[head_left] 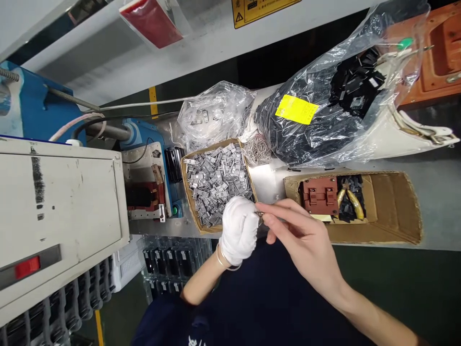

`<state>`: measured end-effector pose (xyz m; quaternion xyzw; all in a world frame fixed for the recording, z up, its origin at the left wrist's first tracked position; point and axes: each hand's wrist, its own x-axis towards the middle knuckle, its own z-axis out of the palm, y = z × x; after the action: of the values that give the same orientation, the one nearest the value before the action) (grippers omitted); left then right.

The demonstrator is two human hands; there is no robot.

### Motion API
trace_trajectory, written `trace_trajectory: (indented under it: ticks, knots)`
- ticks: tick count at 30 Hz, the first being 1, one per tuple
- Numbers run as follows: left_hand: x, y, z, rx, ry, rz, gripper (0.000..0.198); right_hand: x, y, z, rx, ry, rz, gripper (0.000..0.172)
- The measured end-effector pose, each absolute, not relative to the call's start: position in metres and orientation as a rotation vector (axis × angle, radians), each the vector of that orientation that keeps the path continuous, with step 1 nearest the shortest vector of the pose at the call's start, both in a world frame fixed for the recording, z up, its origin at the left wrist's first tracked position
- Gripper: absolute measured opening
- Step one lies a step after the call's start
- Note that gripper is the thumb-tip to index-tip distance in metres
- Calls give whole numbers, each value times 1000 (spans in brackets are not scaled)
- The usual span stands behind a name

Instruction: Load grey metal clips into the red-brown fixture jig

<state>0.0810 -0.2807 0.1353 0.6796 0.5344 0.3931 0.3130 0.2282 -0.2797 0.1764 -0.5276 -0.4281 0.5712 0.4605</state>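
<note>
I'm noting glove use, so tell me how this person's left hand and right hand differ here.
The left hand wears a white glove, while the right hand is bare. The left hand is curled like a fist; the right hand has its fingers extended, pinching a small metal piece. The left wrist has a thin bracelet; the right wrist shows none. Both hands are together at that piece.

White glove (237, 230), grey parts (216, 185), bright yellow label (297, 109), blue machine frame (36, 103)
</note>
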Motion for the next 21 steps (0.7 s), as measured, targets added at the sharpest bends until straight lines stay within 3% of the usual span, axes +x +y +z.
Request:
trace_trajectory:
  ticks: [6, 9, 11, 14, 16, 21]
  knots:
    - [90, -279, 163, 670, 1095, 801, 53, 231, -282, 166, -1260, -1377, 975, 55]
    - [90, -269, 177, 386, 926, 722, 53, 236, -278, 160, -1168, -1581, 753, 66]
    - [89, -267, 180, 325, 884, 657, 55, 237, -273, 157, -1100, -1643, 655, 63]
    - [89, -271, 175, 610, 1098, 702, 52, 235, -269, 157, -1143, -1545, 720, 39]
    - [89, -273, 168, 1134, 1362, 831, 44, 230, -269, 158, -1243, -1384, 921, 24]
    - [79, -261, 154, 2395, 1462, 983, 27, 223, -270, 167, -1258, -922, 1402, 10]
